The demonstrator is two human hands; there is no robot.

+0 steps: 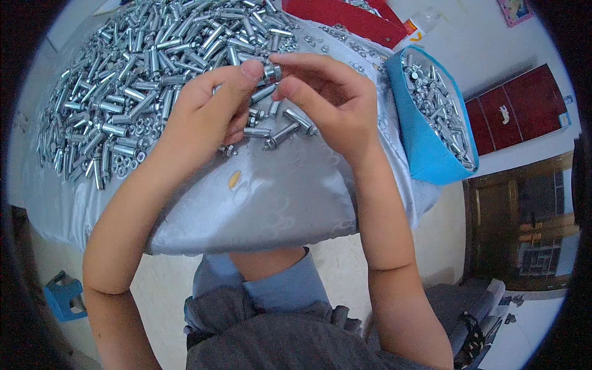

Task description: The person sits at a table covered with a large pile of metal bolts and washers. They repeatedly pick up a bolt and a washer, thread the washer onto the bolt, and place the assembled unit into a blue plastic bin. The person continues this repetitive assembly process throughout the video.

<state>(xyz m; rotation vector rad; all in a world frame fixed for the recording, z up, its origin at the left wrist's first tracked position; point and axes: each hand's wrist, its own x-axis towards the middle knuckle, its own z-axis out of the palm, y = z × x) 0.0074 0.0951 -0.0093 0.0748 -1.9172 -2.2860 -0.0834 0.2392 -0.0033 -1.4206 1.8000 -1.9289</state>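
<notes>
Nearby: bolt pile (142, 80) | blue bin (425, 135) | red tray (345, 15)

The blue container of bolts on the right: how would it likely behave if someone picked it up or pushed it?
The blue container is filled with metal bolts, so it is probably heavy for its size. It sits tilted at the cloth's edge, so a push might tip it. Its walls look thin and may flex.

Two hands, one blue bin (425, 148), countless bolts (142, 68) (uncountable heap).
</notes>
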